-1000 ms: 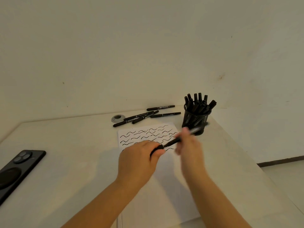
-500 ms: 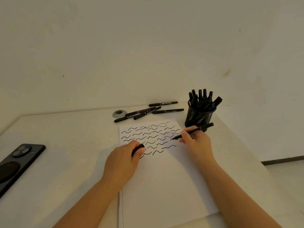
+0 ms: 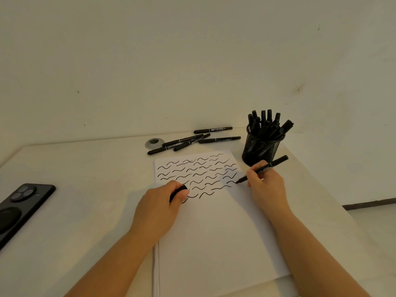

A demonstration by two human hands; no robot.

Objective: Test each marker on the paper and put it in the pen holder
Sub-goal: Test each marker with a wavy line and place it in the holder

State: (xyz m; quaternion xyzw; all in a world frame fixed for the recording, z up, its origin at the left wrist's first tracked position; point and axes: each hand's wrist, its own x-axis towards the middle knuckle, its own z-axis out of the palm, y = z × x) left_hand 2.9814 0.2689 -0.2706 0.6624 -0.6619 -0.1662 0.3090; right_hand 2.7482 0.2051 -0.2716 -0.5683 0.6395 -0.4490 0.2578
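Right hand: the right hand (image 3: 264,185), right of centre in the frame, grips a slim black marker (image 3: 263,169); tip down on the sheet, at the right end of a wavy stroke.
Left hand: the left hand (image 3: 162,203), centre frame, is curled round a small black cap (image 3: 179,192) and rests on the sheet's left part.
Paper: white sheet of paper (image 3: 214,232) on a thin stack, centre of the pale desk (image 3: 85,189); its upper part carries several rows of black wavy test lines (image 3: 197,172), its lower part is bare.
Holder: black mesh pen holder (image 3: 260,150), upper right of the sheet, crowded with black markers standing upright.
Untested lot: five loose black markers (image 3: 190,140) lie at the far edge of the desk, above the sheet, beside a small grey round disc (image 3: 154,143).
Other: black phone (image 3: 19,209), camera side up, at left edge of frame.
Progress: by my judgement well past half. In hand: the test stroke. Left: cap it, drop it in the holder, then the five loose ones.
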